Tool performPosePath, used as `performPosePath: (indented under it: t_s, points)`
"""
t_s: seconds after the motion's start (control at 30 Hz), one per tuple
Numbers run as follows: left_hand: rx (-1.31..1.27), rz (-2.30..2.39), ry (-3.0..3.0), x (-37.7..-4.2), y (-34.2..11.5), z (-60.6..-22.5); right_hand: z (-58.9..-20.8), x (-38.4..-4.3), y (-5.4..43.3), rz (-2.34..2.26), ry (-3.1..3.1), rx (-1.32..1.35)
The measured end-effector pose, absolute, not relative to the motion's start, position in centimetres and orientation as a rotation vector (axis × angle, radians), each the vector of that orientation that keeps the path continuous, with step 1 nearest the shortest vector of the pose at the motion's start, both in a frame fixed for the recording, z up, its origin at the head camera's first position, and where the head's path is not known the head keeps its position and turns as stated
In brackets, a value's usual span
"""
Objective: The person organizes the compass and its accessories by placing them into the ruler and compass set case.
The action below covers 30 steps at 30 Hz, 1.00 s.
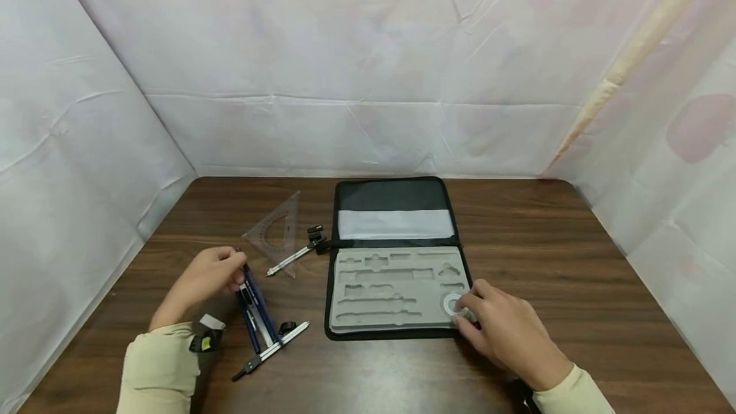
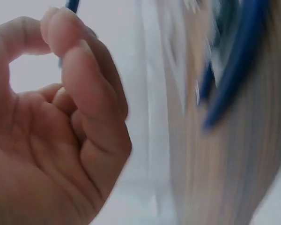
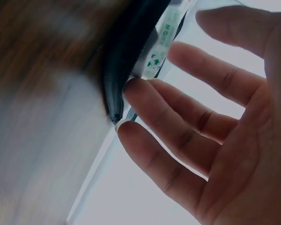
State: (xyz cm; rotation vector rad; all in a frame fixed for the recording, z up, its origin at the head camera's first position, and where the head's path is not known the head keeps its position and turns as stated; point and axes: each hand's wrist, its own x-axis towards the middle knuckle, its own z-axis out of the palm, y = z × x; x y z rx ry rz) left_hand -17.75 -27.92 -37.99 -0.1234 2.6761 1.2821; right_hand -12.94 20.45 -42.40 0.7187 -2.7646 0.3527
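Note:
My left hand pinches a slim, dark blue pen-like tool between thumb and fingertips. Just below it on the table lie long dark blue pieces with something pale between them, and a silver compass with a black end crosses their lower tips. At the open case, my right hand reaches over the right front corner. Its fingertips are at a white ring-shaped item in the grey foam tray. A whitish piece with green print shows beyond these fingers in the right wrist view.
A clear set square lies at the back left, with another silver compass overlapping it. The black lid of the case is folded back toward the white sheet wall. Brown wooden table extends to the right.

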Motion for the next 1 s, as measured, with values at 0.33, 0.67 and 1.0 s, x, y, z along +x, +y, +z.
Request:
performPosePath:
  t_s: [0.33, 0.67, 1.0]
  points:
    - [0.182, 1.815, 2.248, -18.1, -21.3, -38.2, -40.3, -13.2, 18.5, 0.431, -2.543, 0.878]
    - [0.539, 1.786, 2.112, -18.3, -17.1, -39.3, -41.0, -14.6, 17.3, 0.658, -2.497, 0.874]
    - [0.555, 1.819, 2.022, -18.5, -15.0, -41.1, -41.8, -16.3, 18.4, 0.78, -2.502, 0.83]
